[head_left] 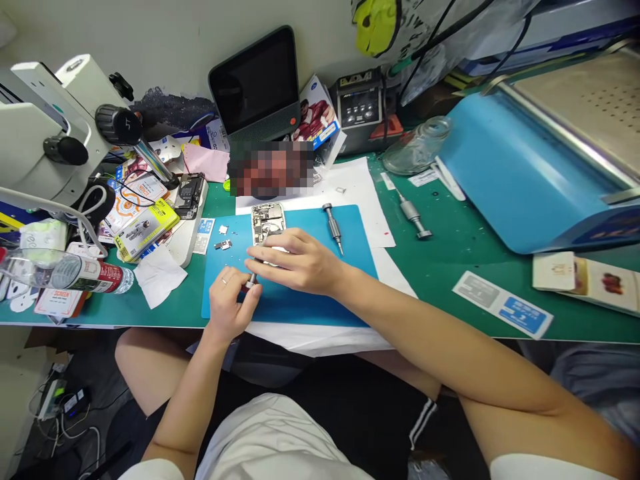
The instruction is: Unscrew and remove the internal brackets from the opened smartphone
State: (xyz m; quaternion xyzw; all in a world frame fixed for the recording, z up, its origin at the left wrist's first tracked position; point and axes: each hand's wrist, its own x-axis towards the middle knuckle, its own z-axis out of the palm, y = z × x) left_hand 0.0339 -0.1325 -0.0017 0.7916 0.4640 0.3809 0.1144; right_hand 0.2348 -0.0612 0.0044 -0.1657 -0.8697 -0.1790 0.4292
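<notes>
My left hand (231,301) is closed around a slim metal tool (251,280) near the front left of the blue mat (310,308). Most of the tool is covered by my fingers, so its kind is unclear. Just above and right of it, my right hand (300,261) bends its fingers toward the tool's upper end; whatever they pinch is hidden. Under those fingers lies an opened phone (267,219) with its inner parts exposed, its lower part covered. Small metal phone parts (223,245) rest left of the phone. A grey screwdriver (333,227) lies right of it.
A second screwdriver (413,215) lies on the green table mat. At left stand a microscope (75,143) and a plastic bottle (90,273) on its side. A blue machine (493,167) fills the right. Behind are a screen (255,80) and a glass jar (417,147).
</notes>
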